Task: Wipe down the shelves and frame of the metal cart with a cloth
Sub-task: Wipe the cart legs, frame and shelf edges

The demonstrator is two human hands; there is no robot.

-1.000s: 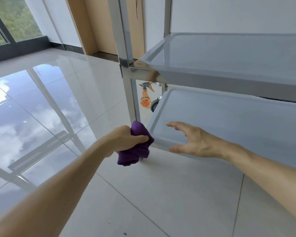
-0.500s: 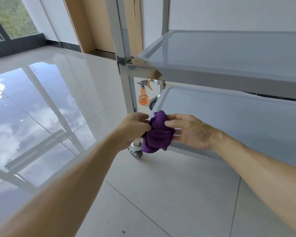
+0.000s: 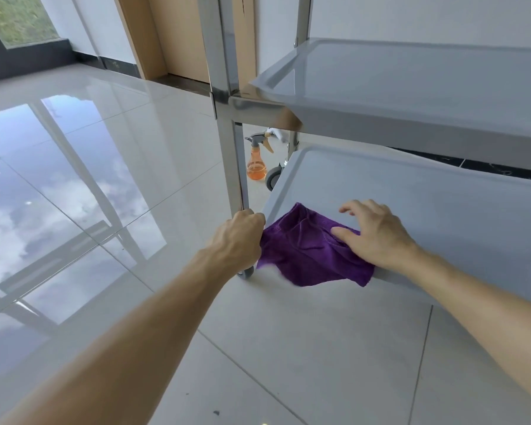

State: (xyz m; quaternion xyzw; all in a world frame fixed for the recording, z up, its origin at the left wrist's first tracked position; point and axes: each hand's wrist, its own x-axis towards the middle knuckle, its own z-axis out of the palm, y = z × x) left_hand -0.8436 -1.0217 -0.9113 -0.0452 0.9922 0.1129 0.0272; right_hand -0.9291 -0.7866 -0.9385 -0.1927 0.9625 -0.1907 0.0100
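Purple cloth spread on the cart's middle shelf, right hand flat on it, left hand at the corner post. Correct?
Wrong shelf. The head view shows the purple cloth on the bottom shelf, draped over its front edge. The right hand lies on it; the left hand is at the corner post.

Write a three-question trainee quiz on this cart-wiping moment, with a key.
1. True or false: the purple microfibre cloth hangs over the near edge of the grey lower shelf tray.
2. Which hand presses the cloth? A) left hand B) right hand
3. Fill in: the orange spray bottle stands on the ____.

Key: 1 true; 2 B; 3 floor.
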